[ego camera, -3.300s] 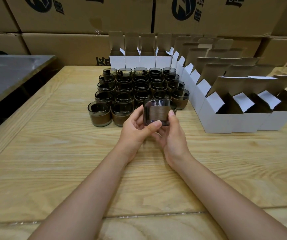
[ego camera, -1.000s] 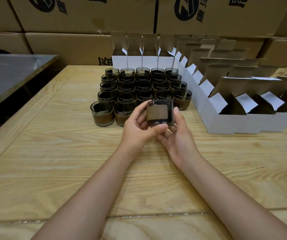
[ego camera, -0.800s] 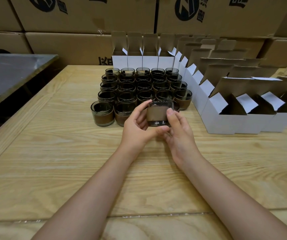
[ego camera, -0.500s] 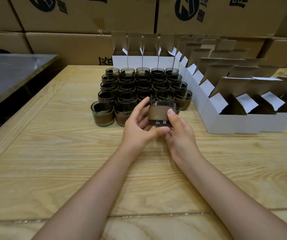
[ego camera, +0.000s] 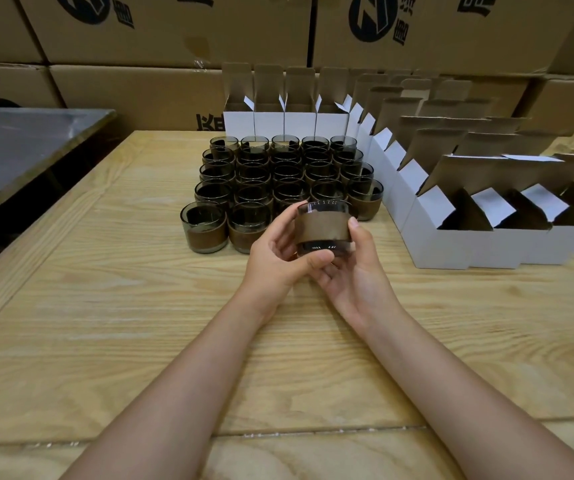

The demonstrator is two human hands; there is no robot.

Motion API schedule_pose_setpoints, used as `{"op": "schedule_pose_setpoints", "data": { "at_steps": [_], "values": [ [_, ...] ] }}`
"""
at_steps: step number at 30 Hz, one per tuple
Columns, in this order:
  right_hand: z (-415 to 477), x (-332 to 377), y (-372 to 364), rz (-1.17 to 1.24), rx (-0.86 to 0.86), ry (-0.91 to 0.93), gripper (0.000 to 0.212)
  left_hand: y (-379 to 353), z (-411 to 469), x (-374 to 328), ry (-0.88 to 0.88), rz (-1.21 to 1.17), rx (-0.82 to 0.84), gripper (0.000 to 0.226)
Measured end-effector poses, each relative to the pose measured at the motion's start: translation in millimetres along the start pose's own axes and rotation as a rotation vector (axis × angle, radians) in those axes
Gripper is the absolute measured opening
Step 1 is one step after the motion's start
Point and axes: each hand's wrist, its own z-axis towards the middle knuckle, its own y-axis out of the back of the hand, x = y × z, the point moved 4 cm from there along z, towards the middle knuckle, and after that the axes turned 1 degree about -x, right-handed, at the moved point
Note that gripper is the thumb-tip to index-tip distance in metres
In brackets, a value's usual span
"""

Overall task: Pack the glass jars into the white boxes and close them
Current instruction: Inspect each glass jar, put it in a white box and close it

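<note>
1. The held glass jar (ego camera: 322,232) is now showing its brown band to the camera, where 3.3 s ago a darker face with small print was showing; it is also sitting more upright than before.
2. The left hand (ego camera: 275,254) is grasping the jar's left side, thumb curled under the near base and fingers behind the wall.
3. The right hand (ego camera: 358,275) is cupping the jar from below and the right, thumb pressing its right wall near the rim.
4. The jar is hanging above the wooden table (ego camera: 105,306), just near of the block of jars (ego camera: 278,174) and left of the open white boxes (ego camera: 451,237).
5. Its axis is standing close to vertical, with the mouth pointing up and the base down.
6. Brown cartons (ego camera: 174,29) are standing stacked at the far side.
</note>
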Motion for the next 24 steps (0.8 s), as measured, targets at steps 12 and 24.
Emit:
{"op": "schedule_pose_setpoints", "data": {
  "at_steps": [12,24],
  "values": [
    [-1.6,4.6,-0.6,-0.097,-0.016,0.097,0.054,1.2,-1.8,-4.5,-0.028,0.061,-0.027,0.080],
    [3.3,3.3,2.5,0.020,-0.003,-0.060,0.038,-3.9,-2.6,3.4,0.141,-0.043,0.042,0.071]
  ]
}}
